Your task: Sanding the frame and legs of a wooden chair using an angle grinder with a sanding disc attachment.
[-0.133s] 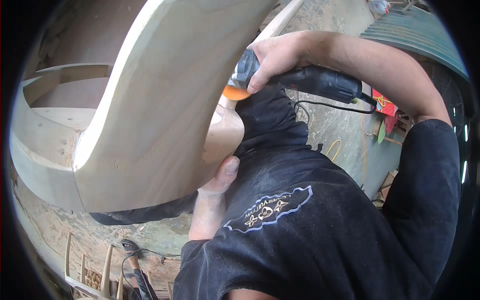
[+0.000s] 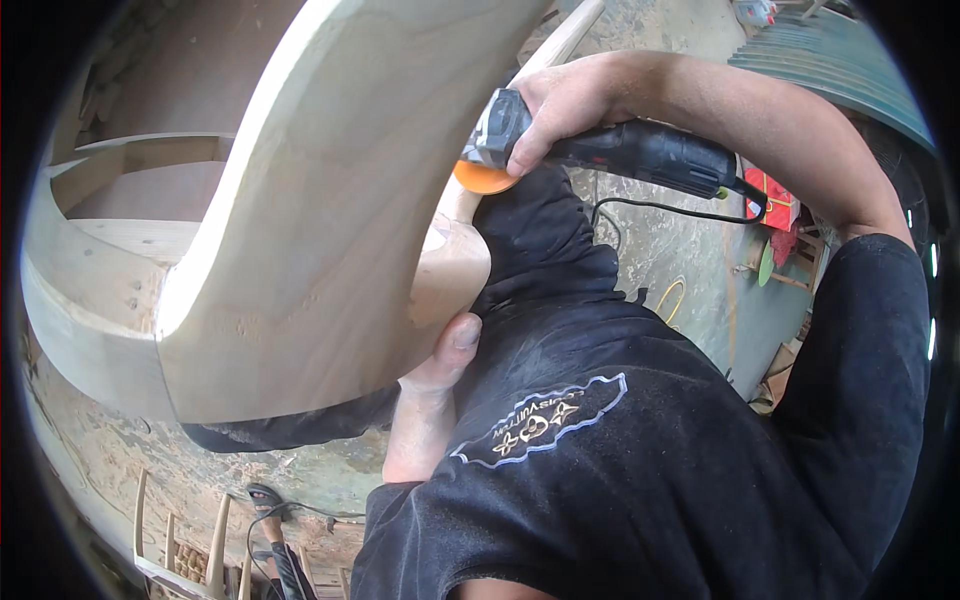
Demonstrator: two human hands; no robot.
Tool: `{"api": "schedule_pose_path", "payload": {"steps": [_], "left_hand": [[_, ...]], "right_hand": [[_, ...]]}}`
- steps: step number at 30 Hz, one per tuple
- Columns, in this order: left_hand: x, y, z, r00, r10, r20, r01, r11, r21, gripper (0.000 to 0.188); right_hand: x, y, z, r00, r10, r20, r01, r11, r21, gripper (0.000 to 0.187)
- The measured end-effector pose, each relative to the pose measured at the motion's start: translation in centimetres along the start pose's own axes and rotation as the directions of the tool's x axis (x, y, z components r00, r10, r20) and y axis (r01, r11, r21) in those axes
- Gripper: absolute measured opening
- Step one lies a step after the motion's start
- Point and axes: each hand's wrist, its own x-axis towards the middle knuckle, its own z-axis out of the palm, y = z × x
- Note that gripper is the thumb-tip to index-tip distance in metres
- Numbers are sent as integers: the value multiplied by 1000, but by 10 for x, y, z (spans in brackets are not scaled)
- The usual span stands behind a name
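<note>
A large pale wooden chair frame (image 2: 330, 220) with a broad curved panel lies across my lap. My right hand (image 2: 562, 108) is wrapped over the head of a black and grey angle grinder (image 2: 640, 155). Its orange disc (image 2: 487, 178) sits beside the panel's right edge, close to a slim wooden part; whether it touches the wood I cannot tell. Low on the panel's right side, my left hand (image 2: 440, 360) grips the frame, thumb on the near face, its other fingers hidden behind the wood.
The grinder's black cord (image 2: 680, 210) loops below its rear end. A yellow cord (image 2: 672, 300) lies on the floor. At lower left are another wooden chair frame (image 2: 180, 570) and a person's sandalled foot (image 2: 265, 500). A red package (image 2: 768, 200) stands at right, near green corrugated sheeting (image 2: 830, 75).
The grinder and my right hand have shifted slightly up and to the right, showing more of the orange disc. The chair frame sits marginally further right; my left hand keeps its hold.
</note>
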Motion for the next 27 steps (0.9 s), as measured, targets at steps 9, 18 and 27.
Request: {"api": "schedule_pose_path", "payload": {"steps": [9, 18, 27], "left_hand": [[11, 11, 5, 999, -36, -38, 35, 999, -31, 83], [22, 28, 19, 978, 45, -204, -52, 998, -28, 87], [28, 29, 22, 977, 18, -213, -21, 1000, -12, 98]], "right_hand": [[-24, 23, -32, 998, -28, -60, 30, 999, 27, 56], [-47, 75, -71, 907, -18, -422, 112, 973, 200, 42], [-55, 58, 38, 836, -284, -470, 325, 946, 5, 69]]}}
